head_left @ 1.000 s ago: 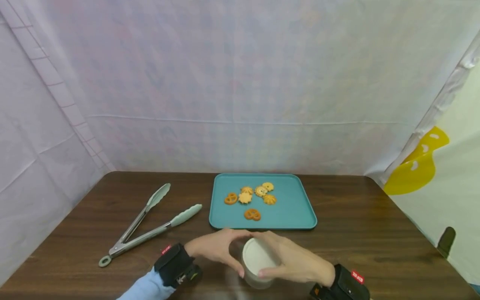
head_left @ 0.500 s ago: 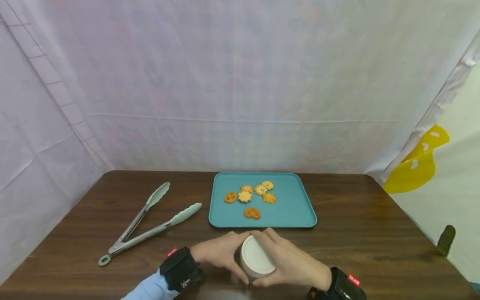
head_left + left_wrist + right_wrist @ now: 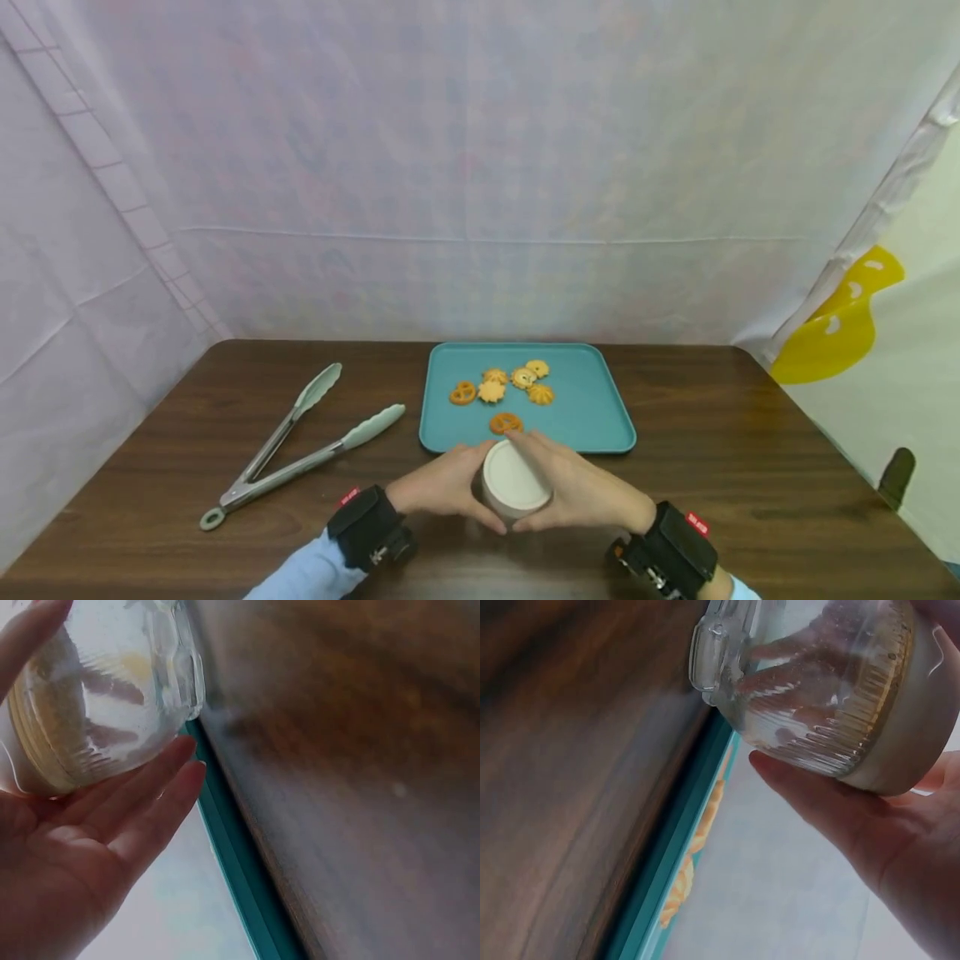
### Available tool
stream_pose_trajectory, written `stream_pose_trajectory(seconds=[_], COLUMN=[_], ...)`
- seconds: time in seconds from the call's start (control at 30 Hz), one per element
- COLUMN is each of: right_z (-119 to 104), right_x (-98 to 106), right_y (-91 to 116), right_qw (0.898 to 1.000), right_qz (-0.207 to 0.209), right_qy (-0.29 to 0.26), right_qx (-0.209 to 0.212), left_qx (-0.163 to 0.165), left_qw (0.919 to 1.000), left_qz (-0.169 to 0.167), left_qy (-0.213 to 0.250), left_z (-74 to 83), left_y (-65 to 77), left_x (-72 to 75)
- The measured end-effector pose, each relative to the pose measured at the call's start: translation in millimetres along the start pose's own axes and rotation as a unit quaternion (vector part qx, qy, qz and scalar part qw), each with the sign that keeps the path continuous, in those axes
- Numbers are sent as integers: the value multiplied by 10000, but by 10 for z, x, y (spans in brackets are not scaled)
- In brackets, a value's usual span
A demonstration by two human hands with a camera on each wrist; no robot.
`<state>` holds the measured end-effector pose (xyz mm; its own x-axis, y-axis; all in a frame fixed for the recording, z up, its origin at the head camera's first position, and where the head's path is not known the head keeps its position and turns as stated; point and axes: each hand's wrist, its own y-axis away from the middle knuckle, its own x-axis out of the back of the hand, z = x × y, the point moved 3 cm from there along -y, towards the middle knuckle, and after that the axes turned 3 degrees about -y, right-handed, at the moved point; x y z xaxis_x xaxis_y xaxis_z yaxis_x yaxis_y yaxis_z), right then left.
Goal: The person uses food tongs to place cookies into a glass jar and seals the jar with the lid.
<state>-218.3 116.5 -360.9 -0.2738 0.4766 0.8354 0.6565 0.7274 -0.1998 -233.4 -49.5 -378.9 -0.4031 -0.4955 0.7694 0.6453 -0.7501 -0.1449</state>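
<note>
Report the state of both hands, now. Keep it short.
Left hand: holding the glass jar from its left side.
Right hand: holding the same jar from its right side.

Your jar (image 3: 802,712) shows clear ribbed glass under a white lid (image 3: 516,477); far off, teal tray (image 3: 592,408), golden cookies (image 3: 492,392); left, silver tongs (image 3: 292,472) with mint tips; dark-brown wood-grain bench (image 3: 720,433)!
</note>
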Motion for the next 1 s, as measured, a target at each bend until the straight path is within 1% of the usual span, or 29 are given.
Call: stream_pose_trajectory(seconds=[0.07, 0.17, 0.37, 0.47, 0.53, 0.6, 0.67, 0.73, 0.8, 0.9, 1.0], right_z=[22, 47, 89, 98, 85, 52, -2, -68, -134, -194, -196], right_x=[15, 24, 18, 20, 23, 24, 16, -7, -44, -104, -134], right_y=[-25, -44, -49, -45, -38, -37, -36, -38, -37, -30, -27], right_qw=[10000, 9999, 9995, 9996, 9998, 9995, 9961, 9877, 9763, 9669, 9646], right_qz=[26, 37, -34, -58, 15, 265, 642, 1053, 1390, 1607, 1687], right_qy=[-54, -126, -324, -291, -187, 91, 549, 1099, 1611, 1922, 1937], right_qx=[31, 52, -22, -17, -52, -128, -260, -352, -404, -480, -600], left_qx=[88, 132, 213, 267, 321, 389, 448, 473, 486, 490, 502], left_qw=[9999, 9998, 9994, 9989, 9988, 9983, 9978, 9975, 9973, 9975, 9976], left_qz=[44, 44, -50, -90, -45, -6, 37, 49, 66, 122, 157], left_qy=[46, 115, 260, 369, 374, 423, 480, 524, 551, 490, 454], left_z=[-13, -27, -39, -37, -36, -37, -39, -38, -36, -33, -37], left_y=[-14, -30, -48, -54, -62, -70, -76, -79, -79, -78, -81], left_x=[5, 1, -11, -19, -19, -19, -19, -22, -24, -26, -28])
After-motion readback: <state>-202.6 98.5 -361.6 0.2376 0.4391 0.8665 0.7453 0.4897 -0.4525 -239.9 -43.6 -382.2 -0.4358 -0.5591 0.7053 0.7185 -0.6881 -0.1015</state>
